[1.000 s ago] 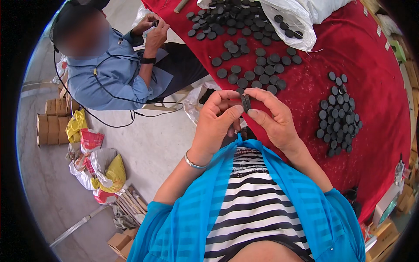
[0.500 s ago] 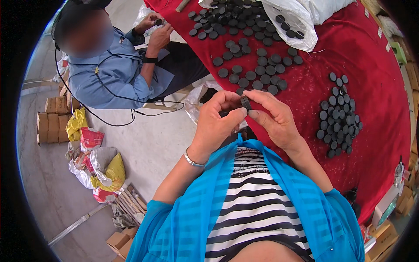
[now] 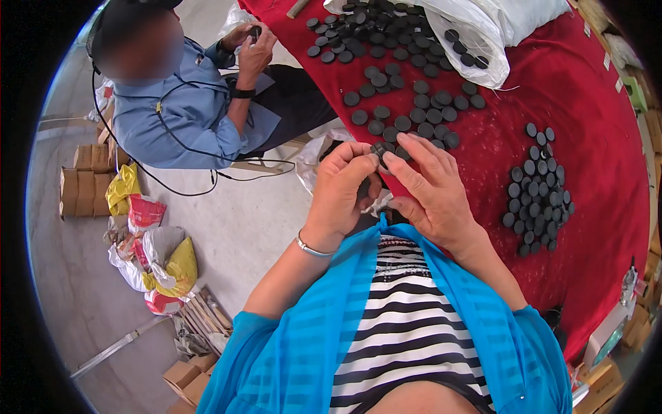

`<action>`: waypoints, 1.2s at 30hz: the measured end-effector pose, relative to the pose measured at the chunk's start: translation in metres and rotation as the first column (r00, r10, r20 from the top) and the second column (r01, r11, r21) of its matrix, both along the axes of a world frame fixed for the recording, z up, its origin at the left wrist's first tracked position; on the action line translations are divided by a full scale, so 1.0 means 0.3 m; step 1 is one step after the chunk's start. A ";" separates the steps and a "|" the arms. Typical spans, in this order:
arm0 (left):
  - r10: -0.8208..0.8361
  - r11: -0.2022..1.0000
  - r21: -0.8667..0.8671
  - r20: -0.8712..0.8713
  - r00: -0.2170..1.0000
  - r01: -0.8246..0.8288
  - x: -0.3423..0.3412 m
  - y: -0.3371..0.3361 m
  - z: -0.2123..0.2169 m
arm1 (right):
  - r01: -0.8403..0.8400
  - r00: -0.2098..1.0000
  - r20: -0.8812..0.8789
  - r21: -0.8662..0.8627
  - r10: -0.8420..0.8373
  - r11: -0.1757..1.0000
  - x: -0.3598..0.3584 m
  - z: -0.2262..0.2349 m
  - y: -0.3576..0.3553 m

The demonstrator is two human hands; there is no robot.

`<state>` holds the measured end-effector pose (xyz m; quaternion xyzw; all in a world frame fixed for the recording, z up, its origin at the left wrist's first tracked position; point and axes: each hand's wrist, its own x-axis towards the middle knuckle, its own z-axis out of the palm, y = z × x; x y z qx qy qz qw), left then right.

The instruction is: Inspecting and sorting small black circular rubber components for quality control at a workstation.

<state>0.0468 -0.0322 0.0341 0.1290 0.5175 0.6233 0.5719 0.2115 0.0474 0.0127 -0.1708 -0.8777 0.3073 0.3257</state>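
Observation:
My left hand (image 3: 346, 185) pinches a small round black disc (image 3: 377, 150) between thumb and fingertips, just off the table's edge. My right hand (image 3: 436, 190) is beside it, its index fingertip at the disc and its thumb held apart below. The fingers partly cover the disc, so its details are hidden. Past my hands, many similar black discs (image 3: 425, 130) lie loose on a red cloth (image 3: 476, 186), thickening into a heap (image 3: 386, 31) at the far side. To the right, another cluster of black discs (image 3: 538, 190) lies on the cloth.
An open white sack (image 3: 507, 27) spills discs at the far side. On the left sits a person in blue (image 3: 186, 124), holding a small dark piece in both hands, with a cable (image 3: 165, 131) hanging down. Cartons (image 3: 86, 181) and filled bags (image 3: 169, 255) stand on the floor.
My right thumb has come away from the disc and my right fingers have straightened. The disc has tilted and moved slightly left in my left hand. The view has shifted a little.

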 end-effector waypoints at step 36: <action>0.079 0.959 -0.265 -0.085 0.993 -0.099 -0.160 -0.093 -0.263 | 0.071 0.990 0.136 -0.224 -0.041 0.972 0.022 -0.136 -0.004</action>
